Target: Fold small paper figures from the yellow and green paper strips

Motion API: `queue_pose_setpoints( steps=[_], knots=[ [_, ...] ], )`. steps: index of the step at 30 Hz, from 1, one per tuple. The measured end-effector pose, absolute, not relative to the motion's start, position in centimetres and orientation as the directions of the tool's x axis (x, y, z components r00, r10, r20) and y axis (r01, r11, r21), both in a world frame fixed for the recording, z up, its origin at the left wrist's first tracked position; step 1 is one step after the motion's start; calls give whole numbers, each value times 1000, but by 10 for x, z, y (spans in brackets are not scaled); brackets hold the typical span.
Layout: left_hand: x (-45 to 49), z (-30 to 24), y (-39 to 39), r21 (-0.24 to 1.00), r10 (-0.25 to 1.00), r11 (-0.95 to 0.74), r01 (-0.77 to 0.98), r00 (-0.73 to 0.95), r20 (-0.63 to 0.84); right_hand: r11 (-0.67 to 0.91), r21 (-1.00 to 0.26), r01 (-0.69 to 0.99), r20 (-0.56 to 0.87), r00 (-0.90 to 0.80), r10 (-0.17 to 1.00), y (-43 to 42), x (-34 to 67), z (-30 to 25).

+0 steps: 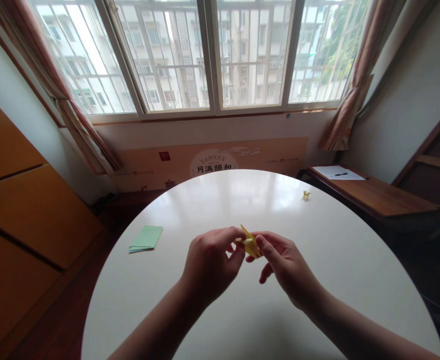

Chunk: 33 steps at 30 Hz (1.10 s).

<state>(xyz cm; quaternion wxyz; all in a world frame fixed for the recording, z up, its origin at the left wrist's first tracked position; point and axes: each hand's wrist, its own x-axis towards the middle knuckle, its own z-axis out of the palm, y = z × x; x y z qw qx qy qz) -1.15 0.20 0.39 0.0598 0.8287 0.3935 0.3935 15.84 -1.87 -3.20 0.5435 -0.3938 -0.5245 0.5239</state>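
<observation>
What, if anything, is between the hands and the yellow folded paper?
Nothing visible. The left hand and right hand both pinch the yellow folded paper above the white table. The green sheets lie to the left, a small yellow piece far right, both apart from them.

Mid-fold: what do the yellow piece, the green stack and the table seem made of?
The yellow piece, pinched between the fingers of the left hand and right hand: thin matte paper, by its sharp creases and pointed tip. The green stack: likely paper too, flat sheets with thin layered edges. The table: glossy white top mirroring the window; laminate or lacquer, cannot tell which.
</observation>
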Motion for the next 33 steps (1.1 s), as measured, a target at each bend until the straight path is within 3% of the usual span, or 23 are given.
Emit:
queue_pose_setpoints(
  steps=[5,9,17,23,26,33],
  knots=[
    [-11,6,1,393,709,-681,618,424,563,100,-984,-145,118,-117,986,-16,159,-33],
    [-10,8,-1,449,725,-676,584,419,546,57,-981,-183,83,-138,987,-16,160,-32],
    [-10,6,3,725,808,-577,375,389,442,10,-969,-246,49,-153,987,-16,161,-34],
    [-12,9,5,922,862,-374,95,403,308,-51,-938,-344,19,-197,980,-17,161,-34],
    [-12,8,6,939,870,-334,80,410,274,-88,-916,-392,1,-220,975,-18,161,-32],
    [-9,2,7,878,848,-449,166,388,360,-166,-848,-503,-50,-235,971,-17,159,-30]
  ],
)
